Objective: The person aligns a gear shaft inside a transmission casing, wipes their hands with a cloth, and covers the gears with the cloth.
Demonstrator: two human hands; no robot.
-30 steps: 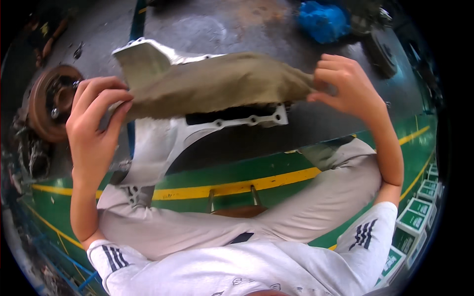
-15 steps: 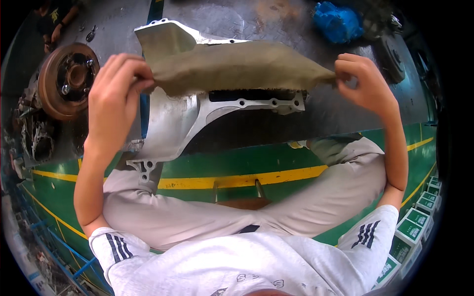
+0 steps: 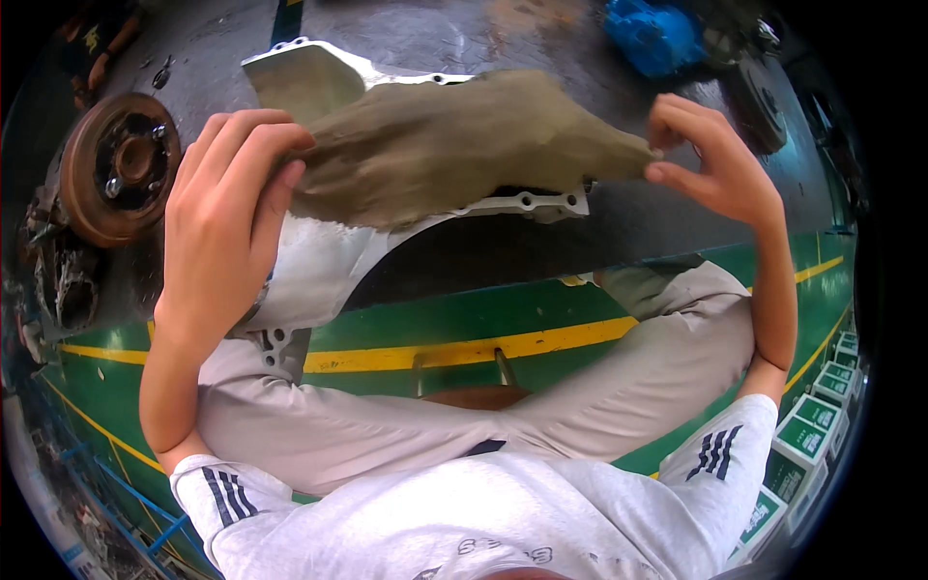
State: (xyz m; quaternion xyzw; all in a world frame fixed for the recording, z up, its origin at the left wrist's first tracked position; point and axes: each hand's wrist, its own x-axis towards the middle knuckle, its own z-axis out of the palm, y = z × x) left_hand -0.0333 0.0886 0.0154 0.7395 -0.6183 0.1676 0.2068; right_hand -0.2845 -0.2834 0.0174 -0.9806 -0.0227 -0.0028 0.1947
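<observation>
A brownish-olive cloth is stretched between my hands, over a silvery cast-metal housing. My left hand grips the cloth's left end with the thumb under the curled fingers. At the right, the cloth narrows to a corner pinched between thumb and fingers of my right hand. The housing's far flange with bolt holes, its curved left wall and part of its near flange show around the cloth; its middle is hidden. Whether the cloth touches the metal all along I cannot tell.
Left on the dark metal bench stands a rusty brake drum. A blue part and a dark round part lie far right. Another person's arm shows far left. White-and-green boxes line the floor at right.
The cloth has come lower and nearer to me on its left side, and now covers more of the housing's near flange. The view has shifted slightly.
</observation>
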